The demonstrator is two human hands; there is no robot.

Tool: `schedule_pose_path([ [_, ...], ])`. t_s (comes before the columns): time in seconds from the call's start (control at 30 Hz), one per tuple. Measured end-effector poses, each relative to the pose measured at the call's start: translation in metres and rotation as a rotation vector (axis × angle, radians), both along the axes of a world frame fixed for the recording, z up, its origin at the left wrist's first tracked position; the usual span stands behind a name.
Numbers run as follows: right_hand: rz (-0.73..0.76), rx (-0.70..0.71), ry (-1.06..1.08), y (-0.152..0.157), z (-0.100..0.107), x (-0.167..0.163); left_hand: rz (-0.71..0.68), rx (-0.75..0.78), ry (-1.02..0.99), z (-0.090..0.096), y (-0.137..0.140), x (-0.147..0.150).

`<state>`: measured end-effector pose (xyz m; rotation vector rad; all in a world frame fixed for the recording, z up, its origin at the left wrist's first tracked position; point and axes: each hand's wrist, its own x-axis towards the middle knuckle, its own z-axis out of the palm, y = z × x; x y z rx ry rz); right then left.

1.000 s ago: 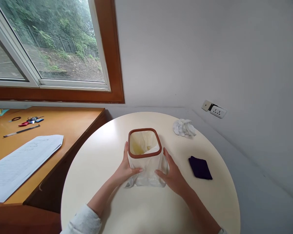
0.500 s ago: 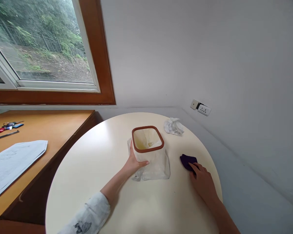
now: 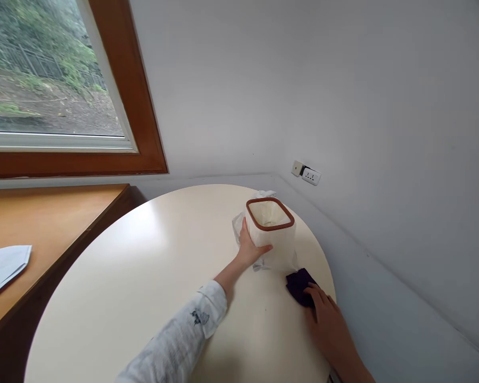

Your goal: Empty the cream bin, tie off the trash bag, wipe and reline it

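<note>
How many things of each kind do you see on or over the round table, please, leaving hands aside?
Brown-rimmed bin, counted with its liner: 1
Dark purple cloth: 1
Crumpled white wad, mostly hidden: 1
Total: 3

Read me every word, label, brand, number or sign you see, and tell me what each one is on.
No readable text anywhere in view.
Paper on the desk: any writing is too small and faint.
Left sleeve: a dark print, no readable letters.
Bin and dark cloth: no lettering shows.
</note>
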<state>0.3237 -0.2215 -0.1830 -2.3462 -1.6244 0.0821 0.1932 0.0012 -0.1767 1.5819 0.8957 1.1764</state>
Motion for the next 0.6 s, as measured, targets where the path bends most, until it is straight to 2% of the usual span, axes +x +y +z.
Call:
schedule_pose_path([
  [0.27, 0.023, -0.008, -0.107, -0.011, -0.008, -0.026, 0.041, 0.06, 0.12, 0.002, -0.007, 0.039],
  [0.6, -0.009, 0.023, -0.194, -0.002, -0.015, -0.033, -0.002, 0.024, 0.148, 0.002, -0.018, 0.047],
])
